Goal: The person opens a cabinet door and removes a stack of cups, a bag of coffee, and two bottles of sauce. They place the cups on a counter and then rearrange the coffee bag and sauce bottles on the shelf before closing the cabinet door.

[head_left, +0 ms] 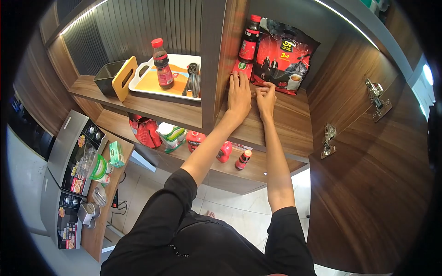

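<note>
Inside the open cabinet compartment, my left hand [240,95] lies with outstretched fingers against a small red packet [244,67]. Behind that packet stands a dark bottle with a red cap and red label [248,42]. My right hand [266,100] is closed, its fingers bent together at the lower edge of a red and black bag of 3in1 instant coffee [284,57]. Whatever those fingers may hold is hidden. The coffee bag leans upright against the back of the compartment.
Left of the divider [214,64], a white tray [188,60] carries a red-capped bottle [162,64] and dark utensils. On the lower shelf are red packs, a green-white bag [171,136] and a small bottle [243,159]. The hinged door [368,198] hangs open at right.
</note>
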`<state>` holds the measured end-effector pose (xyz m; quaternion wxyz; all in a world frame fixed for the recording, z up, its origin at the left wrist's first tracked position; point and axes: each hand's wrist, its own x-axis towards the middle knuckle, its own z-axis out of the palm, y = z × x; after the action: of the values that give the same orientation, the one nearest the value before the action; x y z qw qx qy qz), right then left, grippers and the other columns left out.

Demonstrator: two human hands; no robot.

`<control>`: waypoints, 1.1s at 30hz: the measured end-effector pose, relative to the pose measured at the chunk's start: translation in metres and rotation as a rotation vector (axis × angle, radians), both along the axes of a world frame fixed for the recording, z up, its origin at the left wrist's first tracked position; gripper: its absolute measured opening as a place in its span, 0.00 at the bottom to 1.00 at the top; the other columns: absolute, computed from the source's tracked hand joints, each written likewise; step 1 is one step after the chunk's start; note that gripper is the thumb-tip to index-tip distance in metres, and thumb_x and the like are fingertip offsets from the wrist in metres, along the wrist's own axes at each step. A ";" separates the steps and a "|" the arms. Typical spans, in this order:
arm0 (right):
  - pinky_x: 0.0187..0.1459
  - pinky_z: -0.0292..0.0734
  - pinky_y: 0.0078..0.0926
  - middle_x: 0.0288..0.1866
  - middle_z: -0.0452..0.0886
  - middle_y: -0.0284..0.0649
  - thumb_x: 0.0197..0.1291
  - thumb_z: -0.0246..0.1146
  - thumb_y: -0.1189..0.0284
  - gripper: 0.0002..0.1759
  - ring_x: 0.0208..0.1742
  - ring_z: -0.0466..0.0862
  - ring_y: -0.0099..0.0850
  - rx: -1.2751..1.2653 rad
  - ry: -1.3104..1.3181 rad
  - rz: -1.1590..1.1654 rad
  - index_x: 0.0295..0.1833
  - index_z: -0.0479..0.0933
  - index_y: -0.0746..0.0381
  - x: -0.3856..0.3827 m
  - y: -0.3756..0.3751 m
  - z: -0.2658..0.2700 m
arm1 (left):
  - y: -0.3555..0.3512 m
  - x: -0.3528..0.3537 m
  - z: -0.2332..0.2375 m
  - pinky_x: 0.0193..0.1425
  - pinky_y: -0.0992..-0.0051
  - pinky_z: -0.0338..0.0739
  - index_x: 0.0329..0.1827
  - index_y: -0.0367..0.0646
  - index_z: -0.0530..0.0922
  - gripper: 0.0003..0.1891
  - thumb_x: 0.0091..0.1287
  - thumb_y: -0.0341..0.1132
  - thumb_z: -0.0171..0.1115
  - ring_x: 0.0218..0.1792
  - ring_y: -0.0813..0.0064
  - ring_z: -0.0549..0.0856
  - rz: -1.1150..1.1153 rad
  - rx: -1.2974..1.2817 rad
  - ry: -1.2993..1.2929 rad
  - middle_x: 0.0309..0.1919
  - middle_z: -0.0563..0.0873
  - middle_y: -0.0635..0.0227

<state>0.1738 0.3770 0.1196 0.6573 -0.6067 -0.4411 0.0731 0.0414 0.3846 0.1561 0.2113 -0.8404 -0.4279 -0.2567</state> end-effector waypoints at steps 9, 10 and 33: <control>0.42 0.81 0.29 0.38 0.87 0.43 0.67 0.67 0.68 0.19 0.38 0.87 0.30 0.070 -0.020 -0.079 0.57 0.71 0.65 -0.005 -0.009 -0.001 | -0.062 -0.045 0.001 0.82 0.54 0.52 0.74 0.23 0.62 0.41 0.58 0.35 0.67 0.77 0.44 0.62 -0.159 -0.001 -0.095 0.73 0.68 0.41; 0.42 0.81 0.28 0.38 0.87 0.42 0.68 0.67 0.67 0.19 0.38 0.87 0.29 0.087 -0.025 -0.100 0.57 0.71 0.65 -0.011 -0.014 0.005 | -0.070 -0.050 0.002 0.82 0.54 0.52 0.74 0.23 0.62 0.41 0.59 0.34 0.66 0.76 0.45 0.63 -0.189 -0.014 -0.118 0.73 0.68 0.41; 0.59 0.79 0.38 0.59 0.82 0.54 0.60 0.73 0.65 0.31 0.58 0.85 0.44 0.181 -0.276 -0.009 0.64 0.74 0.68 -0.044 0.003 0.058 | -0.018 -0.021 0.062 0.57 0.50 0.76 0.64 0.27 0.66 0.21 0.75 0.34 0.53 0.53 0.37 0.80 -0.498 -0.311 -1.016 0.56 0.75 0.39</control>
<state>0.1296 0.3799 0.1772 0.6427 -0.5513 -0.5291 -0.0541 0.0201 0.3668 0.2182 -0.2128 -0.7084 -0.2978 -0.6035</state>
